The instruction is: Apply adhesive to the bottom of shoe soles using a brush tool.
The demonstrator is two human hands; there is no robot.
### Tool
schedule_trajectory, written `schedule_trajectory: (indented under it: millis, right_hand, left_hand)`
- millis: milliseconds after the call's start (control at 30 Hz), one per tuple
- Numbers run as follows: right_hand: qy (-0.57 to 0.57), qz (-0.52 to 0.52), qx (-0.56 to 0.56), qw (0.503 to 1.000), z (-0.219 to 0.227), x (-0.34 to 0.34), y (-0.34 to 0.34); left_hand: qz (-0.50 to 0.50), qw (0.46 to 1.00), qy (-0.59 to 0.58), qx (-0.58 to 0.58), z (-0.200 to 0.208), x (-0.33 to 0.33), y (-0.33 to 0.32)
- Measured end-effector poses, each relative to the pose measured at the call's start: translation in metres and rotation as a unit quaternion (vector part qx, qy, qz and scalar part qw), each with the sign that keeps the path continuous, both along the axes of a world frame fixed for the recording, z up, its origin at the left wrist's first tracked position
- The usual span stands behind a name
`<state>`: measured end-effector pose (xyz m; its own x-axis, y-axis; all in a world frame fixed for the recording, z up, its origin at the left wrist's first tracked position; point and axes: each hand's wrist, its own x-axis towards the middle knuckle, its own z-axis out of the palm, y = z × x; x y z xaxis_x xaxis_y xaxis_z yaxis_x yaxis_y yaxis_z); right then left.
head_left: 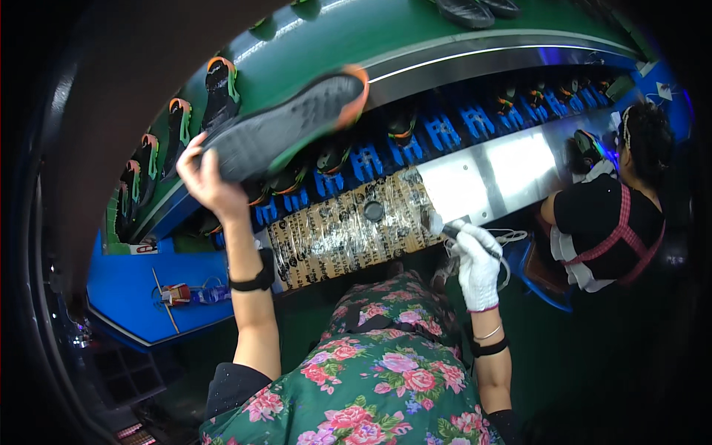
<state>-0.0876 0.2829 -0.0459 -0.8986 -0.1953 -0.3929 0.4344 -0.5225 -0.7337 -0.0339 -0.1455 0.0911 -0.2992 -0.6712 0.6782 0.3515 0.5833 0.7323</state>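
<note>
Left hand (211, 180) at left end of black sole (285, 130)

There is room to pass over the shiny part of the tabletop (512, 174). There is room over the cardboard (311, 259) too, around a small round black thing (373, 211). Behind, a row of blue racks (443, 132) blocks the way. The big black sole (285, 122) fills the upper left. Another person (608, 222) blocks the right.
</note>
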Motion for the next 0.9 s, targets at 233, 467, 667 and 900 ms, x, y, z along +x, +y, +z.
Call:
schedule_trajectory:
  millis: [233, 467, 667, 900]
  right_hand:
    - [0.057, 0.054, -0.097, 0.992, 0.064, -0.001, -0.035]
    - [0.209, 0.2, -0.024, 0.957, 0.118, 0.028, -0.104]
    - [0.316, 0.206, 0.117, 0.919, 0.117, 0.033, -0.11]
    - [0.198, 0.192, 0.056, 0.959, 0.127, 0.035, -0.116]
  left_hand:
    - [-0.072, 0.955, -0.234, 0.17, -0.022, 0.065, 0.018]
    - [-0.375, 0.712, -0.227, 0.549, -0.132, 0.069, 0.092]
    - [-0.618, 0.378, -0.08, 0.685, -0.124, 0.111, 0.171]
    - [-0.544, 0.403, -0.036, 0.735, -0.093, 0.086, 0.16]
